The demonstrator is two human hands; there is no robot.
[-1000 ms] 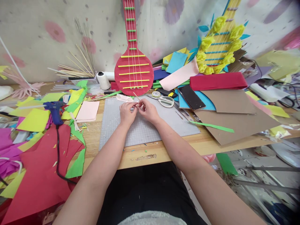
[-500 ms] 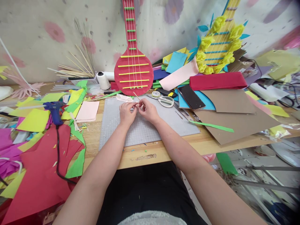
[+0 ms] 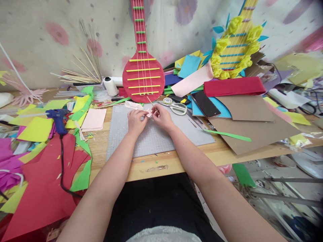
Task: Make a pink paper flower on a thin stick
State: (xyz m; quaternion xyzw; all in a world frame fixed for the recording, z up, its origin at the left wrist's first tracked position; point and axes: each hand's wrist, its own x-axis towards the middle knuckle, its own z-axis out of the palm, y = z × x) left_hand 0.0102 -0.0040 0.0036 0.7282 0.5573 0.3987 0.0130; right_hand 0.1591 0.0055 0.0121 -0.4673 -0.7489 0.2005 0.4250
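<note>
Over the grey cutting mat [image 3: 148,143], my left hand [image 3: 137,121] pinches one side of a small pale pink piece of paper [image 3: 149,114]. My right hand [image 3: 163,118] is closed at the paper's other side and also holds a thin wooden stick [image 3: 149,100], which points up and to the left. The fingertips hide part of the paper. Just behind the hands lies a folded pale pink paper piece [image 3: 133,105]. White-handled scissors [image 3: 178,108] rest to the right of my right hand.
A red paper lute [image 3: 143,75] stands behind the mat. Left are a blue glue gun [image 3: 59,119], coloured paper scraps and a pale pink paper stack [image 3: 94,119]. On the right lie a phone [image 3: 205,105], brown cardboard [image 3: 252,131] and a green strip [image 3: 228,135].
The hands have drawn slightly apart, and more of the pale pink paper shows between them. The stick has shifted a little to the right with my right hand.
</note>
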